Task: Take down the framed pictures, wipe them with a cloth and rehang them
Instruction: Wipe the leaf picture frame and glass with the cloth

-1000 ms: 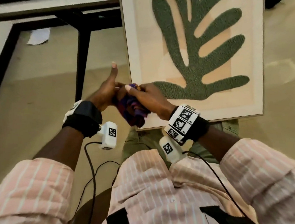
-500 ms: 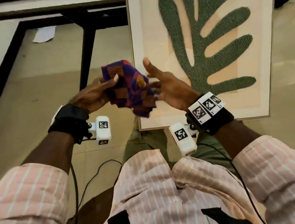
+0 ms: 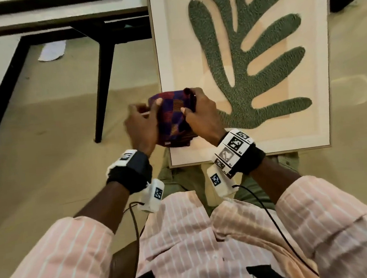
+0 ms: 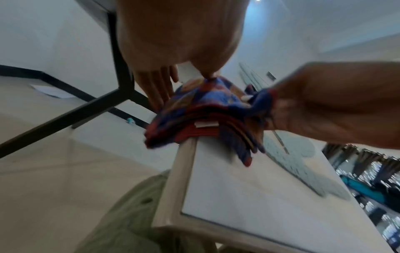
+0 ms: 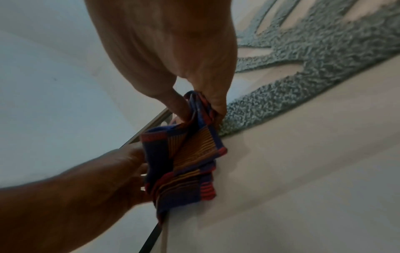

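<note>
A light wooden framed picture (image 3: pixel 256 150) with a green leaf shape rests on my lap and leans away from me. A folded purple, red and orange cloth (image 3: pixel 172 120) lies over the frame's left edge near its lower corner. My left hand (image 3: pixel 151 107) holds the cloth's left side, thumb on top and fingers alongside. My right hand (image 3: pixel 188 103) pinches the cloth's upper right fold between thumb and fingers. In the left wrist view the cloth (image 4: pixel 203 116) sits on the frame edge (image 4: pixel 179 171). The right wrist view shows my right hand (image 5: pixel 201 111) pinching the cloth (image 5: pixel 186 162) above the glass (image 5: pixel 303 171).
A table (image 3: pixel 56 19) with a black leg (image 3: pixel 104 79) stands to the left of the frame. A white scrap of paper (image 3: pixel 51 50) lies on the beige floor under it. Cables hang from both wrist cameras over my shirt.
The cloth, held loosely up between both hands, is now folded flatter and lowered onto the frame's left edge. My right hand went from open palm to pinching it.
</note>
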